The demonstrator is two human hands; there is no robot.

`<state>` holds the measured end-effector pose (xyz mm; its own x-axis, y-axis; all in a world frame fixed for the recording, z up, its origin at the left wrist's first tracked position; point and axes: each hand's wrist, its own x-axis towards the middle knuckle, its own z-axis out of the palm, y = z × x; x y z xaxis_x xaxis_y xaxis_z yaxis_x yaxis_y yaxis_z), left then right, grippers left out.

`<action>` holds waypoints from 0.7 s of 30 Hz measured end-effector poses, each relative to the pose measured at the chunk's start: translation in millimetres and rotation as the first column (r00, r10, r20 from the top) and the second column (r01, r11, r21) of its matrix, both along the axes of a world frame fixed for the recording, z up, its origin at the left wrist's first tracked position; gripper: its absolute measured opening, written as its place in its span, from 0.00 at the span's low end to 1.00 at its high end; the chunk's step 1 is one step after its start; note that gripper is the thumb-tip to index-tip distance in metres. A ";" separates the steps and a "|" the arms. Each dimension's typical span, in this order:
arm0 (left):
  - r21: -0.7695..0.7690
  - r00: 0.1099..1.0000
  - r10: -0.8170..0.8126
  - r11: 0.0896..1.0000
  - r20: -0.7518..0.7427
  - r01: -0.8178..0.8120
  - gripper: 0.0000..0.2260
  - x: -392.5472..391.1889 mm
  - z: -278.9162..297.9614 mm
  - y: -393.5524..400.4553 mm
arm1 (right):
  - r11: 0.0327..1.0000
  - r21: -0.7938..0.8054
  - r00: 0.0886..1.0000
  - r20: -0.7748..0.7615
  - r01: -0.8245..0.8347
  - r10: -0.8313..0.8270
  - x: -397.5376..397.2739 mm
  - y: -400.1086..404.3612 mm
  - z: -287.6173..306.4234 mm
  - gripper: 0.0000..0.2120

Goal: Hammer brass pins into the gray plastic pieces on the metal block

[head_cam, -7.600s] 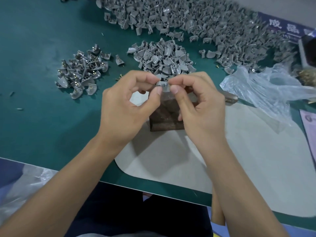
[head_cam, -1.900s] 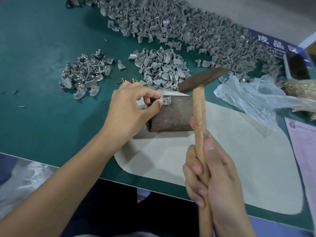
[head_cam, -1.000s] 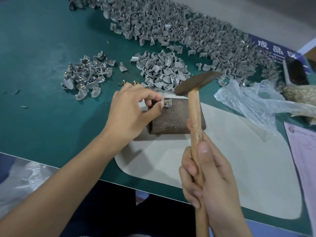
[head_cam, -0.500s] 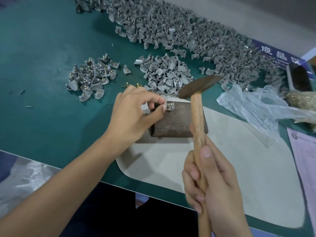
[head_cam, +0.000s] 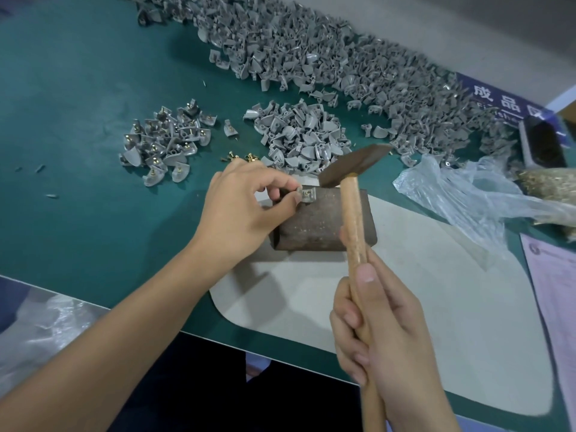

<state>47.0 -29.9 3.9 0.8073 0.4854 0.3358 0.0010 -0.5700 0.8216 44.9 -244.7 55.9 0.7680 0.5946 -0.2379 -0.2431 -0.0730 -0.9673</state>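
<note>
Change: since half a second ago I see the hammer (head_cam: pixel 353 194) head drop lower and closer to the gray plastic piece (head_cam: pixel 307 194); it now hangs just right of and slightly above the piece, not yet touching it. Seven seconds back both hands were still fitting the piece; now only one steadies it.
Meaning: I judge this as the strike phase on one pin. The pin looks seated but not driven home, so a tap or more is still due.
Left grip: my left hand (head_cam: pixel 240 210) pinches the piece between thumb and forefinger, the other fingers curled behind, pressing it onto the near-left top corner of the metal block (head_cam: pixel 321 222).
Right grip: my right hand (head_cam: pixel 380 332) is wrapped tight round the wooden handle, thumb laid up along it, well below the head.
Task thing: the brass pin (head_cam: pixel 306 193) shows as a small yellow glint in the piece, right at the left fingertips.
Risk: the fingertips sit just beside the strike spot; I would keep the blow short.
Plastic bag: right of the hammer head, a clear bag (head_cam: pixel 461 194) lies open and crumpled; what it holds I cannot tell.
Brass heap: beyond the bag, a mass of brass-coloured parts (head_cam: pixel 548 185), probably pins; its container is unclear.
Done pile: far left of the left grip, a small heap of pieces with pins (head_cam: pixel 165 148) lies loose on the surface (head_cam: pixel 78 198).
Stock pile: just beyond the left grip, unpinned gray pieces (head_cam: pixel 299 135) lie loose.
</note>
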 end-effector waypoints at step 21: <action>-0.005 1.000 0.006 1.000 0.008 -0.006 0.04 -0.9 0.8 0.6 | 0.997 -0.015 0.997 -0.004 -0.074 0.074 5.3 -4.8 2.4 0.16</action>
